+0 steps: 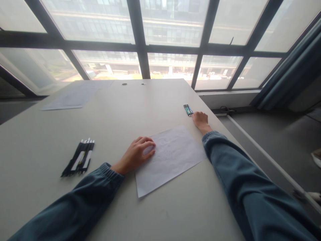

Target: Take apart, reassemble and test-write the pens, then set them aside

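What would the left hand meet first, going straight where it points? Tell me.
Beyond the white paper beneath it, the left hand would probably meet the right hand or its cuff; depth is unclear.

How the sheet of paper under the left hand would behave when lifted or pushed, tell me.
The sheet of paper looks thin, so it would probably flop if lifted by a corner. Lying flat on a smooth-looking table, it would likely slide when pushed, though the left hand over its edge might hold it back.
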A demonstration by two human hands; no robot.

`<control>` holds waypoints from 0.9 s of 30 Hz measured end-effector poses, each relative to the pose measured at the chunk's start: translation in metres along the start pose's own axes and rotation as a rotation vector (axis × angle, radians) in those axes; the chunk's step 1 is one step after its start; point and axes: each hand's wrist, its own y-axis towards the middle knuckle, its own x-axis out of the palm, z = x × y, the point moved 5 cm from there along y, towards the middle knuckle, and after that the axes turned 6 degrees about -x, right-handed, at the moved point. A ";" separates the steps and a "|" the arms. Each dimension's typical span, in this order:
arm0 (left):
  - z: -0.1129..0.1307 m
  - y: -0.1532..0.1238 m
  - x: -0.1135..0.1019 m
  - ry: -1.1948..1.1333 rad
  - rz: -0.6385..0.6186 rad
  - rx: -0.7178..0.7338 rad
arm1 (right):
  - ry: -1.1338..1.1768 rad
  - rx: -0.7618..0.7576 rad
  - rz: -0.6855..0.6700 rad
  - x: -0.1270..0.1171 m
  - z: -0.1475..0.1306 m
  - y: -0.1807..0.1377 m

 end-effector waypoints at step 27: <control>-0.002 0.000 0.000 -0.004 0.010 0.007 | 0.032 0.004 -0.009 0.002 0.002 -0.002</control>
